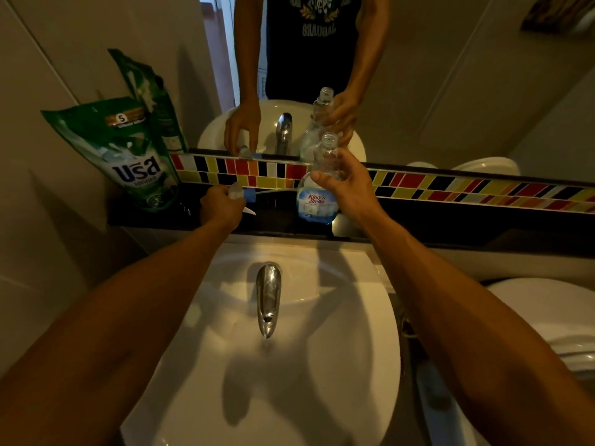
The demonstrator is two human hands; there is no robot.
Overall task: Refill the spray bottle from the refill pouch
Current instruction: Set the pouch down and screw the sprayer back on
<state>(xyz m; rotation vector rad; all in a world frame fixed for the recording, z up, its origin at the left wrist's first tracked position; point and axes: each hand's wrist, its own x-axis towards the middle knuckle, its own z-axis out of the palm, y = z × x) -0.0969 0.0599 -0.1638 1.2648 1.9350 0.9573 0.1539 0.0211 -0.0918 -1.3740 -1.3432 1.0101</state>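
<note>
A clear spray bottle (317, 191) with a blue and white label stands upright on the dark ledge behind the sink, its neck uncapped. My right hand (346, 181) grips it around the upper body. The spray head (241, 193), clear and blue with a white tube, lies at the ledge under my left hand (220, 206), which is closed on it. A green refill pouch (128, 156) leans upright against the wall at the ledge's left end, apart from both hands.
A white sink basin (338, 365) with a chrome tap (268, 299) lies below my arms. A mirror (450, 75) above a coloured tile strip (450, 185) reflects the person. A white toilet lid (547, 317) is at the right.
</note>
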